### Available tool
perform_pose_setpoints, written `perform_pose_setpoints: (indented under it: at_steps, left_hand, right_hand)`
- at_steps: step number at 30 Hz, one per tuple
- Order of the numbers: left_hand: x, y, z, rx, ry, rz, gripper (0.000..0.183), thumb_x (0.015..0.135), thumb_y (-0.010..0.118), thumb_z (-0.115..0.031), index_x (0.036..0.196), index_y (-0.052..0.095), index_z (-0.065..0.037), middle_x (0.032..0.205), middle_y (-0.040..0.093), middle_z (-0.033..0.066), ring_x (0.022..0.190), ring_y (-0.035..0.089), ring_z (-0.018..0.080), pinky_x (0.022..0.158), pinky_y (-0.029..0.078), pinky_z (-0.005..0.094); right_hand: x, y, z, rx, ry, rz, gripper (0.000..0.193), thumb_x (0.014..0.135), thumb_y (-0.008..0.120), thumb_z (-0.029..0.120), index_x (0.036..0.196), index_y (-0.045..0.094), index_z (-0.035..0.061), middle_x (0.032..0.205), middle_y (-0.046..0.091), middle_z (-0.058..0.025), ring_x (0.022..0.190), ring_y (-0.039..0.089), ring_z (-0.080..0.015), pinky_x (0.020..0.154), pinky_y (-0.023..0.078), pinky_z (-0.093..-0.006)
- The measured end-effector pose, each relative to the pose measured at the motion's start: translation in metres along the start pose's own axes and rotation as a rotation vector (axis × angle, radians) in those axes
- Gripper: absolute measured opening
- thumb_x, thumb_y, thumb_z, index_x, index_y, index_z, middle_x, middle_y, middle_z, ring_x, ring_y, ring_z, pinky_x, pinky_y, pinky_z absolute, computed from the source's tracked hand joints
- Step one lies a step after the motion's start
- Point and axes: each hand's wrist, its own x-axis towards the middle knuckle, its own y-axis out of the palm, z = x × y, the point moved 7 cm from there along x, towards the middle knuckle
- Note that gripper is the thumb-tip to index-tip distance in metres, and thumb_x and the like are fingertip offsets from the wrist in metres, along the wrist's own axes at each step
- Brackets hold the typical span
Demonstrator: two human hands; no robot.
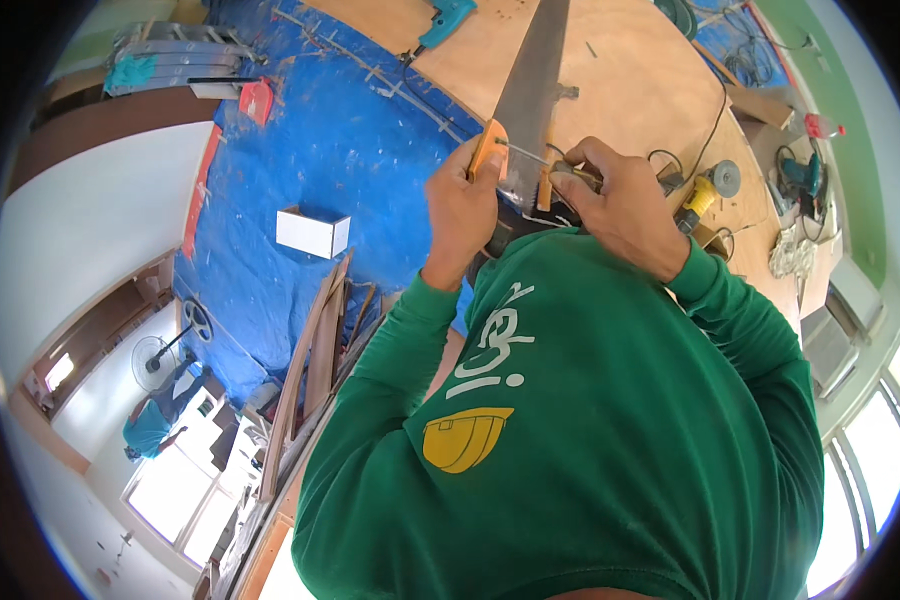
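Observation:
My left hand is closed around the orange handle of a handsaw, whose long grey blade points away over the plywood. In my right hand is a screwdriver, gripped at its dark handle. Its thin metal shaft runs leftward, with the tip at the saw handle beside my left thumb. Just past the blade's right edge lies what looks like a hammer, its lower end near my right fingers. My palms hide part of both handles.
The plywood worktop carries a yellow angle grinder, cables and a teal power tool. Blue sheeting covers the floor, with a white box on it. Wooden planks lean at the left; a person is farther off.

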Motion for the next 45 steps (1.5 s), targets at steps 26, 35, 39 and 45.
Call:
perform_pose_setpoints:
  at_steps: [26,35,39,45]
  left_hand:
    - [0.002,0.001,0.007,-0.025,-0.105,0.184,0.042,0.113,0.065,-0.034,0.131,0.078,0.002,0.086,0.07,-0.0002,0.066,0.055,0.0055,0.056,0.043,0.0254]
    - [0.003,0.023,-0.003,0.011,-0.048,0.237,0.04,0.114,0.065,-0.031,0.141,0.076,-0.002,0.087,0.067,-0.0055,0.068,0.049,0.003,0.057,0.04,0.0243]
    - [0.007,0.03,0.001,0.014,-0.132,0.294,0.041,0.114,0.065,-0.029,0.142,0.075,-0.002,0.089,0.069,-0.0035,0.07,0.05,0.0031,0.059,0.041,0.024]
    - [0.014,0.037,0.0,0.104,-0.193,0.347,0.04,0.113,0.066,-0.027,0.141,0.074,0.001,0.09,0.071,0.0002,0.069,0.053,0.004,0.059,0.043,0.0247]
  right_hand:
    - [-0.031,-0.008,0.038,-0.68,-0.689,-0.01,0.037,0.09,0.071,0.017,0.125,0.071,0.0054,0.097,0.068,-0.0091,0.084,0.072,-0.029,0.064,0.057,-0.0463]
    - [-0.041,-0.014,0.01,-0.616,-0.651,-0.016,0.045,0.086,0.075,0.013,0.13,0.068,0.0039,0.092,0.061,-0.0091,0.077,0.066,-0.0273,0.06,0.052,-0.0437]
    - [-0.041,-0.016,-0.002,-0.527,-0.526,-0.024,0.039,0.091,0.077,0.014,0.128,0.067,0.0067,0.087,0.062,-0.0103,0.075,0.066,-0.031,0.061,0.052,-0.0458]
    - [-0.037,-0.022,-0.006,-0.474,-0.401,-0.043,0.037,0.092,0.077,0.02,0.126,0.07,0.0079,0.089,0.069,-0.0123,0.075,0.072,-0.0367,0.065,0.053,-0.0513]
